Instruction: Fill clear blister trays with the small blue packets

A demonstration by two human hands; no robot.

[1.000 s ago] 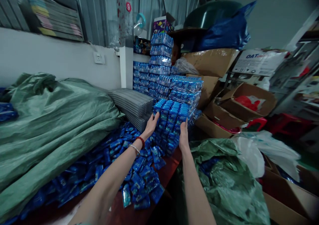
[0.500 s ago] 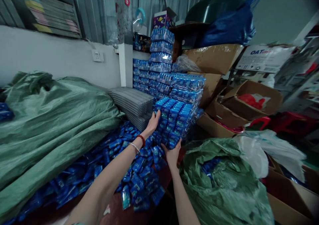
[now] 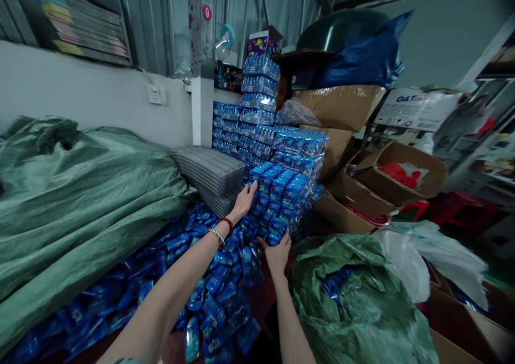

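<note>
Blue in the head view, a block of stacked packets (image 3: 276, 197) is near the right edge of the dark red surface (image 3: 174, 347). The person's hands, set apart, clamp it between them: left hand (image 3: 244, 200) against its left side, right hand (image 3: 277, 251) around its lower front corner. Loose packets (image 3: 217, 278) spread toward the surface's near edge; a green sack (image 3: 362, 294) bulges beyond the right edge.
</note>
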